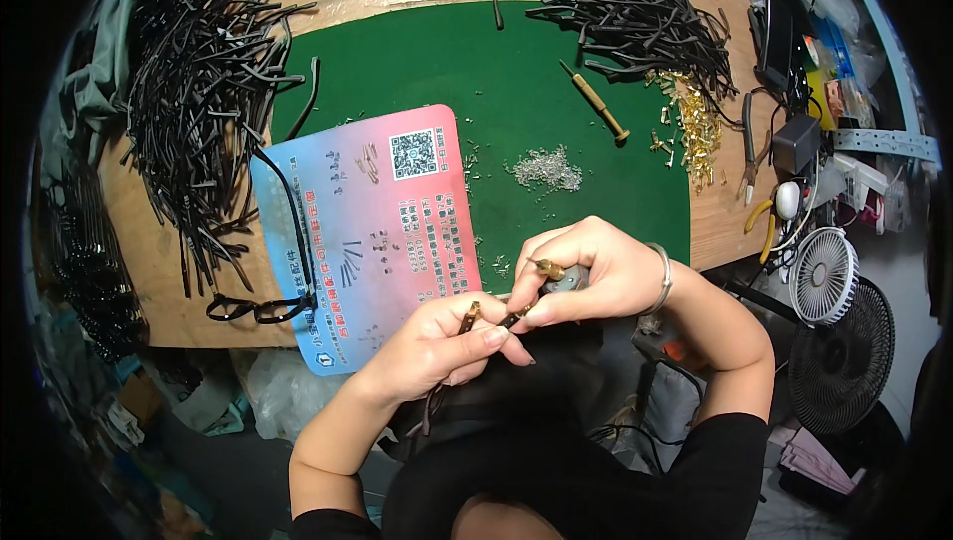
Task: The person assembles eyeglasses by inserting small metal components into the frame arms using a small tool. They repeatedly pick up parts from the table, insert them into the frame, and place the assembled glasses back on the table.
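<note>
My left hand (447,343) is closed around dark eyeglass temples; one temple's gold hinge end (471,316) sticks up between the fingers, and thin dark temple ends (428,413) hang below the palm. In my right hand (606,272) lies a grey tool with a brass tip (548,269), which looks like a small screwdriver. The thumb and fingertips of that hand also pinch a small dark and gold hinge end (513,320), where both hands meet. Both hands are in front of the table's near edge. Which temple this end belongs to is hidden.
A green mat (397,54) bears a red-and-blue printed sheet (367,212), a heap of tiny silver screws (548,169) and a brass screwdriver (596,103). Dark temples (199,113) pile up left and back right. Gold hinge pieces (698,133), glasses frames (263,310) and a white fan (823,275) surround these.
</note>
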The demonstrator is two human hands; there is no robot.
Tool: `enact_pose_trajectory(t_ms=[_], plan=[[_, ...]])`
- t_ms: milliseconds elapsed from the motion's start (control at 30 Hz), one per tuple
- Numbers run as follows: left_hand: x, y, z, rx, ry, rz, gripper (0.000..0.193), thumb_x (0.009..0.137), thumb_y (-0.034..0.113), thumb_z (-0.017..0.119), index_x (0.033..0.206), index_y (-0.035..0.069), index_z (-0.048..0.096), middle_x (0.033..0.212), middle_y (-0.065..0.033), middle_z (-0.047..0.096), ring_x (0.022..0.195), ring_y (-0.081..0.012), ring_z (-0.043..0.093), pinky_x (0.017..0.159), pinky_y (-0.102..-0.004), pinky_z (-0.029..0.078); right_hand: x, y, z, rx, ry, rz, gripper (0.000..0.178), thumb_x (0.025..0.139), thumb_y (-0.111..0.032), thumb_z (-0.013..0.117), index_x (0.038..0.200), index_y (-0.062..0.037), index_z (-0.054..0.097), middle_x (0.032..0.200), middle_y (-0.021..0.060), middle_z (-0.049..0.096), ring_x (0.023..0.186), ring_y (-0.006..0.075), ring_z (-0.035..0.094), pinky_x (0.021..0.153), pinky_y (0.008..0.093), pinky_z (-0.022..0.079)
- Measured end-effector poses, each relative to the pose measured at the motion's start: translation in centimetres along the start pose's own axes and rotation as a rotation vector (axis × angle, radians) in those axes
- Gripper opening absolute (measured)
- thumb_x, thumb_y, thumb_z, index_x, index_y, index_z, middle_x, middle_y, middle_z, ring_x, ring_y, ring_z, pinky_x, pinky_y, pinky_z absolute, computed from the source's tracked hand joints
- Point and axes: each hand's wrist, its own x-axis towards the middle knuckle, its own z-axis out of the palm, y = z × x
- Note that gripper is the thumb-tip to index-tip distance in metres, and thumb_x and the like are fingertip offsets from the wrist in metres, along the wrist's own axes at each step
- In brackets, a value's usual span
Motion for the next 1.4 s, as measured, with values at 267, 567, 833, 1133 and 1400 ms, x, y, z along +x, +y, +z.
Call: enact_pose_trajectory(t_ms=[267,567,833,1133,1400], plan=[[0.8,-1.5,1.4,0.53,0.193,0.379,0.029,0.093,0.005,0.045,0.121,-0.002,0.048,0.093,-0.0092,0.066,0.09,-0.0138,0.062,0.078,-0.0259,0.047,-0.2,0.2,0.3,0.281,0.063,0.445,0.04,0.081,-0.031,0.07,0.098,0.0015,0.056,0.083,0.0035,0.057,0.059,0.0065,0.051,0.053,0.0211,0.044],[2.0,-2.6,-0.3,0.892,0.532,0.58,0.027,0.09,-0.002,0.042,0.117,-0.003,0.049,0.092,-0.0124,0.065,0.085,-0.0164,0.064,0.075,-0.0282,0.049,-1.9,1.1,1.9,-1.215,0.423,0.296,0.069,0.077,-0.037,0.067,0.132,-0.0056,0.04,0.089,0.0127,0.046,0.06,0.0249,0.059,0.052,0.033,0.05],[2.7,-2.7,-0.9,0.869,0.568,0.609,0.028,0.088,-0.006,0.043,0.115,-0.006,0.05,0.091,-0.0148,0.065,0.087,-0.0186,0.065,0.077,-0.0279,0.049,-4.3,0.8,0.8,-0.898,0.567,0.231,0.045,0.081,-0.015,0.059,0.12,-0.004,0.04,0.096,0.0174,0.044,0.07,0.0355,0.059,0.062,0.0408,0.052],[2.6,-2.7,-0.7,0.871,0.577,0.559,0.029,0.087,-0.006,0.043,0.116,-0.004,0.051,0.088,-0.012,0.065,0.077,-0.014,0.059,0.072,-0.0254,0.046,-4.3,3.4,1.7,-1.236,0.616,0.105,0.047,0.071,-0.01,0.064,0.117,-0.0127,0.054,0.09,0.0099,0.047,0.061,0.0207,0.058,0.047,0.0307,0.049],[2.0,-2.6,-0.4,0.666,0.547,0.49,0.03,0.088,-0.006,0.043,0.117,-0.005,0.049,0.093,-0.0136,0.064,0.085,-0.0155,0.063,0.077,-0.0272,0.049,-3.8,3.4,1.9,-1.249,0.652,0.124,0.05,0.068,-0.01,0.065,0.117,-0.0132,0.055,0.088,0.0087,0.047,0.056,0.0189,0.055,0.046,0.0298,0.047]])
